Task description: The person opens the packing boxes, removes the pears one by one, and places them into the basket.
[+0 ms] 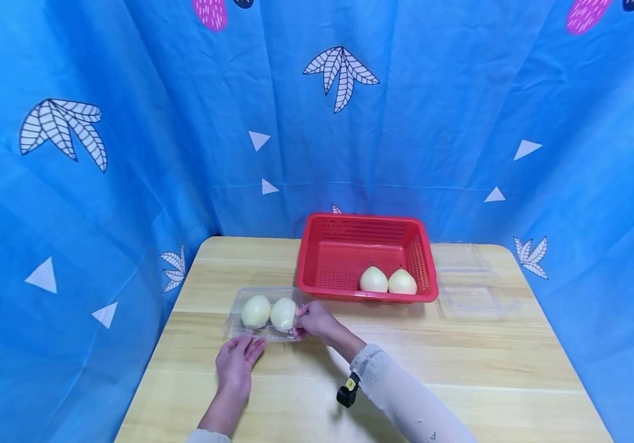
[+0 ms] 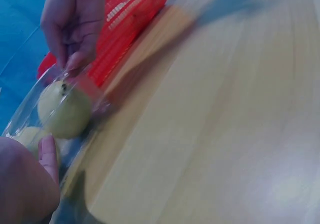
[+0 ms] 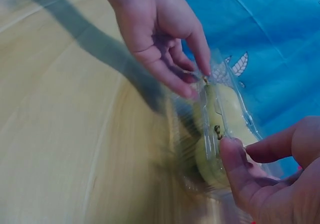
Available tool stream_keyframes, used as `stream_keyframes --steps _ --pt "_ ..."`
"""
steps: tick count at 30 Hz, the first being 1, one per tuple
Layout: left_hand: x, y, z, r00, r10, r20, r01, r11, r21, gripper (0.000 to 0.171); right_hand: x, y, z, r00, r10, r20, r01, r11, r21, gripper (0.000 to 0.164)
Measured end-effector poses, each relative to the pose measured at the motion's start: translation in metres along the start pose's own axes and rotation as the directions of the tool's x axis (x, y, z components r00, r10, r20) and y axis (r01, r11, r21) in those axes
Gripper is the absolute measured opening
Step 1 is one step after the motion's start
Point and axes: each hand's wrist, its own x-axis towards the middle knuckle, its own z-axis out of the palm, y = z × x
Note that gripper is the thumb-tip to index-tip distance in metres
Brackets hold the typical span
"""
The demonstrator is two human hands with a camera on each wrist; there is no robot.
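Two pale yellow pears (image 1: 255,312) lie side by side in a clear plastic box (image 1: 234,321) at the left of the table; their dark stems show in the right wrist view. Plastic overlaps the pears in both wrist views. My right hand (image 1: 315,321) pinches the box's right end between thumb and fingers, close to one pear (image 3: 212,166). At the front edge, my left hand (image 1: 237,363) has thumb and fingertips on the rim, pinching it in the right wrist view. The left thumb (image 2: 48,156) shows beside the nearer pear in the left wrist view.
A red plastic basket (image 1: 306,271) stands behind and to the right of the box, with two more pears (image 1: 388,280) at its front right. Right of it lies an open clear plastic box (image 1: 477,298). A blue patterned curtain (image 1: 405,154) surrounds the wooden table (image 1: 461,357).
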Motion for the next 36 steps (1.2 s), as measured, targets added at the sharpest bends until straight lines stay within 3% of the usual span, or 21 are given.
stream_keyframes --steps 10,15,23,29,36 --pt "0.015 0.022 -0.016 0.997 0.056 -0.058 -0.048 0.99 0.131 0.033 0.001 0.0 -0.001 1.0 0.017 0.001 -0.017 1.0 0.008 0.015" --pt "0.025 0.033 -0.026 0.999 0.05 -0.014 -0.045 0.968 0.248 0.05 0.001 -0.001 -0.002 0.999 0.034 0.022 -0.035 0.999 0.026 0.014" --pt "0.047 0.044 -0.033 0.999 0.027 0.038 -0.039 0.922 0.384 0.053 0.001 -0.002 -0.005 0.999 0.033 0.042 -0.034 0.999 0.023 0.017" --pt "0.059 0.053 -0.037 0.996 0.01 0.092 -0.049 0.898 0.437 0.051 0.003 -0.002 -0.005 0.998 0.036 0.057 -0.037 0.999 0.01 0.013" --pt "0.061 0.062 -0.043 0.99 -0.077 0.115 0.015 0.888 0.459 0.055 0.004 0.0 -0.006 0.997 0.028 0.074 -0.03 0.999 0.019 0.016"
